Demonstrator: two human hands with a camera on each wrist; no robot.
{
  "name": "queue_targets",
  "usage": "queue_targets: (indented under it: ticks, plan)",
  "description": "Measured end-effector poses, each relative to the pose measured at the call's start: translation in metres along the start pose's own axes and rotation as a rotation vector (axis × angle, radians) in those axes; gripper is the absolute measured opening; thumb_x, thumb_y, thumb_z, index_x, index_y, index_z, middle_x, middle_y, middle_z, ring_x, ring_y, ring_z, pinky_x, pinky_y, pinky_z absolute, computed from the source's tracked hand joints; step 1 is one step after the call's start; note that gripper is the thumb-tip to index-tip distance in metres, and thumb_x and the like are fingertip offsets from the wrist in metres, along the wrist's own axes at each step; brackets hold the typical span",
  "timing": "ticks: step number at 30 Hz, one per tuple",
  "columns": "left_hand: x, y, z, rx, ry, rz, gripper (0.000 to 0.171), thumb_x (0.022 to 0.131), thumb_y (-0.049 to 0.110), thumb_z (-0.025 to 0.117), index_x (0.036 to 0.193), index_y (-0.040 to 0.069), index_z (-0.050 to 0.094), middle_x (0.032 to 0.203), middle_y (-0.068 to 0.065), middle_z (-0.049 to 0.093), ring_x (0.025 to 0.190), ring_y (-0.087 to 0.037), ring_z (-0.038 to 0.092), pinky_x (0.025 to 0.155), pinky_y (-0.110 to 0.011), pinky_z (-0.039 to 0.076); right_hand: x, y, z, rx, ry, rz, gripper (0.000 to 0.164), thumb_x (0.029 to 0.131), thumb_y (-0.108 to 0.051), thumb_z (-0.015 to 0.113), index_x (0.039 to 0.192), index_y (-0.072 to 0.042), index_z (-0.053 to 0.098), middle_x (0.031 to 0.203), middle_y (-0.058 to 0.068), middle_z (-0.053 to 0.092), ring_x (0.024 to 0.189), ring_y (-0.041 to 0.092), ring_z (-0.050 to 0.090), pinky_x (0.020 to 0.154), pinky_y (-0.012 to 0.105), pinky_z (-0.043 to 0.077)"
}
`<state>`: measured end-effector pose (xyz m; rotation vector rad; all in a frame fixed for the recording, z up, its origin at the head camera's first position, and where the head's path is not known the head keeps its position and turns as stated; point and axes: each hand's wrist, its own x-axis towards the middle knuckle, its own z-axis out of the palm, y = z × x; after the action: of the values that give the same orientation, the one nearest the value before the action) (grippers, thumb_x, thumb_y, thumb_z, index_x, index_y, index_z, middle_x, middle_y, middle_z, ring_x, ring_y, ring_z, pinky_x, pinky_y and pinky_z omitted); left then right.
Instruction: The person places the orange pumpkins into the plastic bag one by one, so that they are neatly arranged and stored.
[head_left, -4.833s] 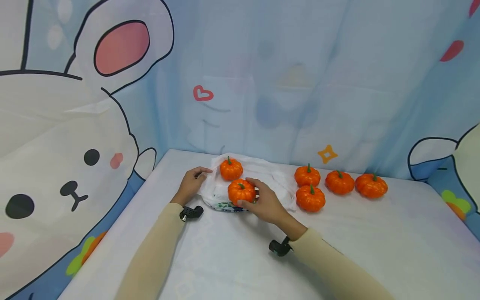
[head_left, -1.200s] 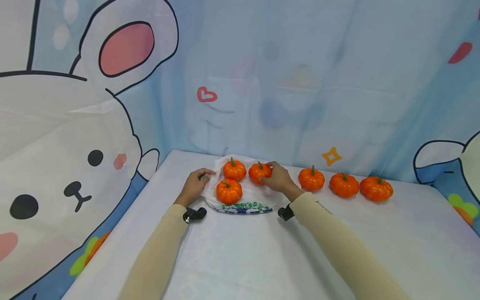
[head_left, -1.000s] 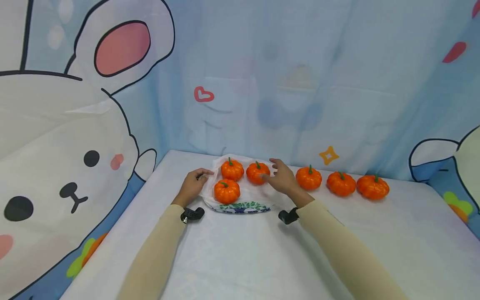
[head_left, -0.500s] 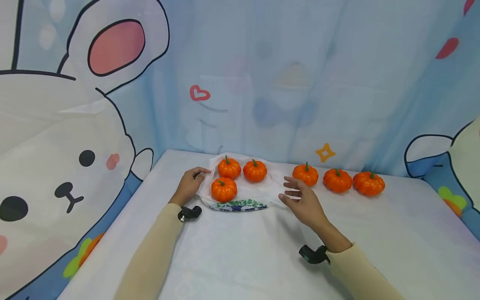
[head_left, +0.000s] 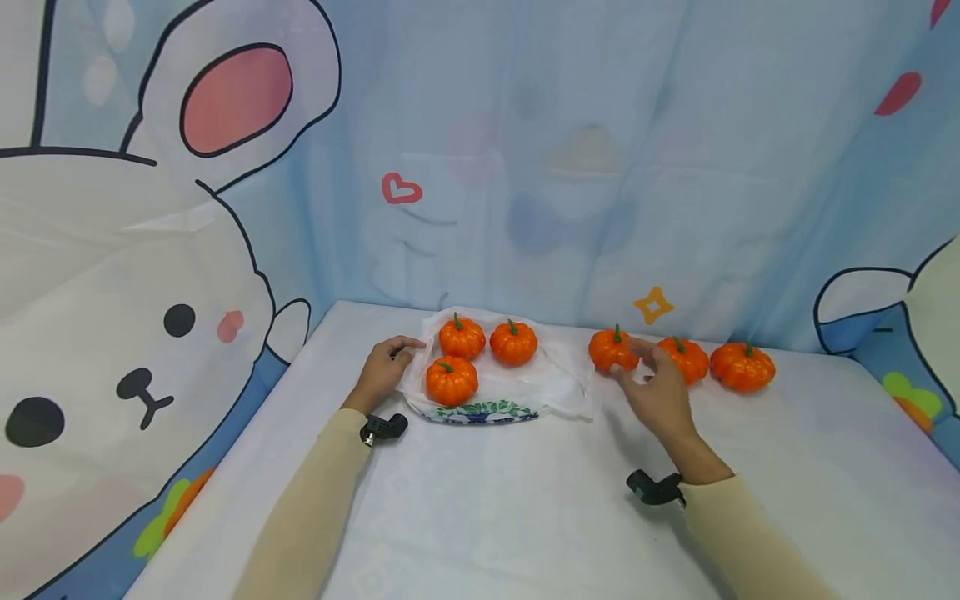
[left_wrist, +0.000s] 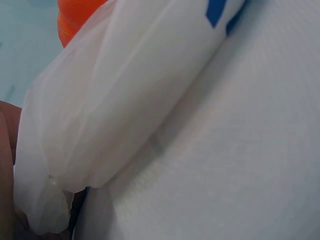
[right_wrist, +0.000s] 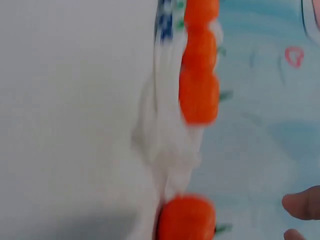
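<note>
My left hand (head_left: 384, 371) pinches the left edge of a white plastic bag (head_left: 555, 387); the left wrist view shows the bag's film (left_wrist: 100, 115) gathered at the fingers. On the bag sit three orange pumpkins, one at the back left (head_left: 462, 340), one at the back right (head_left: 513, 343) and one in front (head_left: 452, 383). My right hand (head_left: 660, 396) is at the right side of another pumpkin (head_left: 609, 352) standing right of the bag, thumb and forefinger spread and overlapping its edge. The blurred right wrist view has the fingertips (right_wrist: 302, 204) apart from that pumpkin (right_wrist: 187, 220).
Two more pumpkins stand farther right, one partly behind my right hand (head_left: 688, 362) and one beyond it (head_left: 742, 368). A green and blue leafy print (head_left: 483, 412) shows at the bag's front. A printed curtain (head_left: 480, 167) hangs behind the white table (head_left: 480, 517).
Over these frames, my right hand set two pumpkins on the bag, let go of the last one and moved right to the nearest pumpkin outside. My left hand has stayed at the bag's edge.
</note>
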<state>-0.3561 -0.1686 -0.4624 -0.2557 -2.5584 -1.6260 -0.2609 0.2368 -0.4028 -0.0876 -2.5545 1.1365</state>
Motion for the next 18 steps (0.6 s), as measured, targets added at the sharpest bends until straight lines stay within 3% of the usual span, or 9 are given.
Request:
queue_targets:
  ticks: [3,5,11,18]
  plan:
    - [0.001,-0.001,0.000,0.008,0.003,0.010,0.026,0.100,0.014,0.050,0.115,0.015,0.071,0.134,-0.009,0.061,0.134,-0.027,0.049,0.115,-0.047,0.036,0.020,0.019,-0.017,-0.096,0.067,0.082,0.061,0.093,-0.023,0.063,0.145,0.001,0.042,0.146,0.027,0.044,0.134,0.048,0.037,0.110,0.063,0.031]
    - [0.001,-0.001,0.000,0.010,0.006,0.007,0.026,0.100,0.014,0.050,0.114,0.015,0.071,0.134,-0.009,0.062,0.134,-0.027,0.049,0.115,-0.047,0.036,0.032,0.034,-0.027,-0.159,0.059,0.125,0.067,0.091,-0.024,0.062,0.148,0.002,0.037,0.147,0.031,0.040,0.133,0.052,0.034,0.108,0.067,0.027]
    - [0.000,0.000,0.000,0.015,0.003,-0.008,0.025,0.100,0.015,0.050,0.114,0.016,0.071,0.135,-0.009,0.061,0.134,-0.027,0.049,0.114,-0.049,0.036,0.054,0.072,-0.043,-0.291,-0.074,0.209,0.083,0.091,-0.032,0.063,0.151,0.009,0.022,0.149,0.038,0.030,0.132,0.057,0.030,0.107,0.070,0.030]
    - [0.001,0.002,0.001,0.020,0.008,-0.007,0.024,0.100,0.015,0.051,0.113,0.014,0.071,0.134,-0.010,0.061,0.135,-0.028,0.048,0.116,-0.048,0.035,0.066,0.081,-0.048,-0.301,-0.192,0.280,0.090,0.093,-0.037,0.062,0.151,0.011,0.013,0.150,0.041,0.022,0.134,0.057,0.027,0.108,0.068,0.031]
